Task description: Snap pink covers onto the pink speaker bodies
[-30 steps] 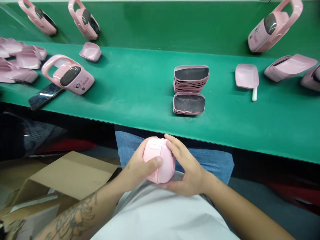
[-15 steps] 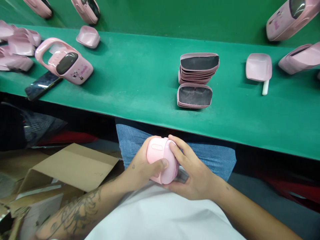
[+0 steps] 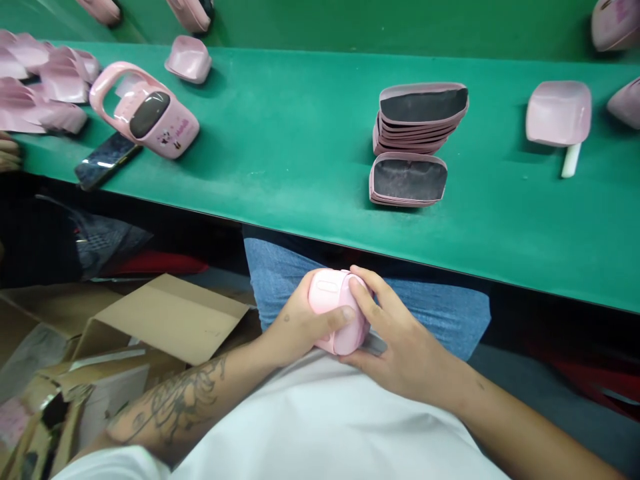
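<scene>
Above my lap I hold a rounded pink plastic housing (image 3: 327,297), with a seam between its two parts. My left hand (image 3: 305,327) is wrapped round its left side, thumb lying across the seam. My right hand (image 3: 395,333) grips the other side, fingertips on the top and thumb underneath. On the bench ahead stand nested pink shells with dark insides, in a taller stack (image 3: 423,117) and a shorter stack (image 3: 409,180). To their left lies a pink handled device (image 3: 163,123) with a dark oval window and a printed picture.
The green bench (image 3: 280,180) also bears a smartphone (image 3: 107,160), a heap of pink shells (image 3: 63,73), a small pink cup (image 3: 189,60), and another pink cup (image 3: 559,113) with a white stick (image 3: 571,160). An opened cardboard box (image 3: 173,317) sits at lower left. Someone's fingers (image 3: 9,152) show at the left edge.
The whole view has shifted, so the bench things sit a little higher and further right. Both hands keep their grip on the pink housing. Another person's fingers have appeared at the left edge.
</scene>
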`<state>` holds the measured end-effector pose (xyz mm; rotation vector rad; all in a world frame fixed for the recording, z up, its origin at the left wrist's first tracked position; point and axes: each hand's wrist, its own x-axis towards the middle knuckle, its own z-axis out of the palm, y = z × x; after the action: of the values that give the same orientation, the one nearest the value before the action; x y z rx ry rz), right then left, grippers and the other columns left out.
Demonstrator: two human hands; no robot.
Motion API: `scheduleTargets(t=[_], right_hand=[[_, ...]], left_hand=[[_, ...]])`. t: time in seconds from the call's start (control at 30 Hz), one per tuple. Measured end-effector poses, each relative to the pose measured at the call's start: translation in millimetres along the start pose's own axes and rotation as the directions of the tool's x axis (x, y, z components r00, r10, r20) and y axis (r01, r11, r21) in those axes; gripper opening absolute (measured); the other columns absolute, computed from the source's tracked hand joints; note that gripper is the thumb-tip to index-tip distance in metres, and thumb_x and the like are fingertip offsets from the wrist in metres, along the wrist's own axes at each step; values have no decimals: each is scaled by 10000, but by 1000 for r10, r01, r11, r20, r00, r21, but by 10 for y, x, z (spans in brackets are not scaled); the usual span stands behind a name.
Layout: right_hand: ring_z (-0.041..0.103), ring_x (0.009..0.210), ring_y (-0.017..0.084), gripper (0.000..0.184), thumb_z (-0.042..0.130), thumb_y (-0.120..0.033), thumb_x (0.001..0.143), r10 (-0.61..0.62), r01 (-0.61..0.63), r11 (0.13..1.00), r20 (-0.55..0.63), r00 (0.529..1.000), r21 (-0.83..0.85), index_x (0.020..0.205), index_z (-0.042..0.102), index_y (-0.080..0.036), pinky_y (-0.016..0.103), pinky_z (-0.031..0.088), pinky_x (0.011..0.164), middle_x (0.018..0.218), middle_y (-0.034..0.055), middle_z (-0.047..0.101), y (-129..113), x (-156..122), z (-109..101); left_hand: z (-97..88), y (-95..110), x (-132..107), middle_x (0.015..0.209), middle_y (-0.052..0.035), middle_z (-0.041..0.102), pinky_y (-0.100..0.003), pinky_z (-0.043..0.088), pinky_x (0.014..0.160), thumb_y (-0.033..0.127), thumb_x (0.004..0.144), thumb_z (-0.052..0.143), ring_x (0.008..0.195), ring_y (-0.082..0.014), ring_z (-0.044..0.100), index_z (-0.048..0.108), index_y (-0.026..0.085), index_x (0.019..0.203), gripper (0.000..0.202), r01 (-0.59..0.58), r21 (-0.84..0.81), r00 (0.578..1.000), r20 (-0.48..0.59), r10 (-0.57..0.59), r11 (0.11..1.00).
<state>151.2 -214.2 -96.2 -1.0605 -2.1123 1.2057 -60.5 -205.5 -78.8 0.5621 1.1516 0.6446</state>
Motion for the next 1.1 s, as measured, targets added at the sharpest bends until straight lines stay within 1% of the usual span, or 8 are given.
scheduleTargets(t=[0.13,0.3,0.5,0.6,0.7,0.77,0.87,1.1], right_hand=[[352,1625,430,1099,803,-277,914,9,-9,1000,12,1000,11,1743,83,-330,657,488,1235,1752,208,279,1,-12,23],[343,1626,438,1104,796,-271,925,20,-20,1000,5,1000,-4,1743,57,-335,675,482,1231,1746,216,276,5,-24,60],[291,1654,423,1136,810,-402,942,-11,12,1000,27,1000,-14,1745,15,-289,670,440,1265,1753,253,254,26,-20,45],[277,1666,399,1078,768,-417,977,-75,75,996,6,997,-38,1748,31,-264,656,422,1285,1758,254,267,42,-27,36],[280,1672,372,1083,758,-412,984,-131,129,991,-46,990,-47,1752,14,-242,648,388,1313,1759,237,309,56,-49,67],[301,1666,364,1115,774,-410,972,-159,156,987,-72,985,-43,1754,2,-227,642,389,1317,1758,227,332,65,-63,96],[334,1654,361,1107,786,-382,962,-196,192,980,-84,977,-55,1756,33,-219,643,410,1306,1754,216,357,72,-65,113],[366,1639,361,1075,795,-317,952,-262,251,962,-100,960,-111,1749,90,-157,641,457,1278,1713,248,420,52,-27,67]], left_hand=[[18,-24,12,1355,-184,692,-468,575,946,474,793,915,1168,-353,708,564,192,1363,727,44,-56,999,-20,-46,997],[8,-93,33,1327,-159,717,-410,574,916,454,778,930,1113,-311,714,619,191,1324,681,16,-73,999,-35,-18,997],[-13,-102,42,1254,-136,753,-389,581,885,413,770,937,1058,-305,731,653,199,1317,652,24,-80,997,-75,-30,996],[-26,-54,21,1264,-137,734,-393,596,861,462,745,951,1078,-313,716,605,210,1346,738,7,10,998,-64,-6,1000],[-29,5,-23,1197,-113,723,-366,597,808,552,713,954,1015,-280,699,562,221,1331,803,-38,131,996,-77,49,991],[-18,37,-51,1150,-95,717,-348,588,789,584,717,941,976,-257,689,550,226,1309,794,-51,191,993,-99,71,980],[8,67,-81,1140,-90,711,-346,584,792,616,754,901,971,-251,686,524,229,1308,774,-48,249,990,-116,79,967],[21,101,-136,1152,-95,713,-394,589,832,625,822,830,988,-265,701,492,224,1338,735,-63,359,989,-101,105,931]])
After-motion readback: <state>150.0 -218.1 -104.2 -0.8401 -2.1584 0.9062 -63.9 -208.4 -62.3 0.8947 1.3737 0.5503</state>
